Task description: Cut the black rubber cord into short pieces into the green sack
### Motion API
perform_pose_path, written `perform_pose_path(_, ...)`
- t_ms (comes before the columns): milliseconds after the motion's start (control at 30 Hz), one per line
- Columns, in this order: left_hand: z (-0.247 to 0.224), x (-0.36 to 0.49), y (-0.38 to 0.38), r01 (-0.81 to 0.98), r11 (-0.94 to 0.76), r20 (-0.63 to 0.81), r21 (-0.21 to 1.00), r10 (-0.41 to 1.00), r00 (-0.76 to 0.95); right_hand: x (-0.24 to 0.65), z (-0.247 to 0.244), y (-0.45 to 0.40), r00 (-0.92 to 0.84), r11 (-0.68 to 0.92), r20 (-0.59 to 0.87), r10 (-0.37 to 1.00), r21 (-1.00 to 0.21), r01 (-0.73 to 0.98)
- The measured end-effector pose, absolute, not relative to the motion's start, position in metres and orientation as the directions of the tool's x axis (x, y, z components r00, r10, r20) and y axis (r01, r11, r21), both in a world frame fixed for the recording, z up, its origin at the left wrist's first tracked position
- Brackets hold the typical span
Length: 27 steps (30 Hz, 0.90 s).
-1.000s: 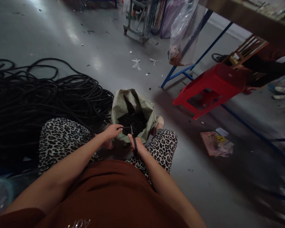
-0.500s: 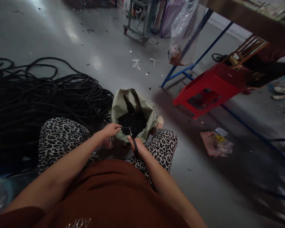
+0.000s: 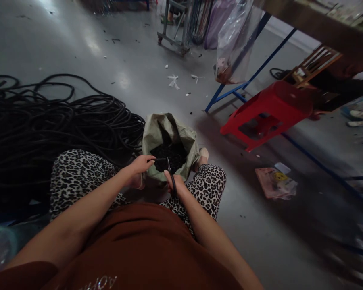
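My left hand (image 3: 142, 164) pinches a black rubber cord (image 3: 159, 159), whose free end points right over the sack. Black-handled scissors (image 3: 171, 174) are gripped in my right hand (image 3: 176, 183), their blades pointing up beside the cord's end. Whether the blades touch the cord I cannot tell. Below both hands, an open pale green woven sack (image 3: 188, 147) stands between my feet, and short black pieces (image 3: 172, 152) lie inside it. A large heap of long black cord (image 3: 87, 114) spreads over the floor to the left.
A red plastic stool (image 3: 269, 108) lies tipped by a blue-legged table (image 3: 317, 20) at right. Clear plastic bags (image 3: 234, 40) hang from the table. A wheeled metal rack (image 3: 174, 28) stands at the back. A pinkish plastic packet (image 3: 274, 183) lies on the floor.
My left hand and the cord have shifted up slightly, and the cord's end now reaches further right, straighter. The scissor blades have tilted more upright. The rest looks the same.
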<state>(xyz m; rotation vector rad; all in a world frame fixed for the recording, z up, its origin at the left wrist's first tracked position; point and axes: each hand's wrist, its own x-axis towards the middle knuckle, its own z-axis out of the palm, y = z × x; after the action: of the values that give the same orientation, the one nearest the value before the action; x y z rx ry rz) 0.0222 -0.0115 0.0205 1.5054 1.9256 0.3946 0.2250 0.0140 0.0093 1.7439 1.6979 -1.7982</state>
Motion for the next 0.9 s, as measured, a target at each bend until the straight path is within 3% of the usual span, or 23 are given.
perform_pose_path(367, 0.013, 0.029, -0.013, 0.750, 0.308, -0.282, 0.585, 0.945, -0.168, 0.224, 0.005, 0.016, -0.445, -0.151, -0.713, 0.542, -0.604, 0.782)
perform_pose_path(900, 0.020, 0.038, -0.017, 0.733, 0.305, -0.336, 0.607, 0.935, -0.111, 0.220, 0.004, 0.017, -0.432, -0.181, -0.725, 0.537, -0.599, 0.780)
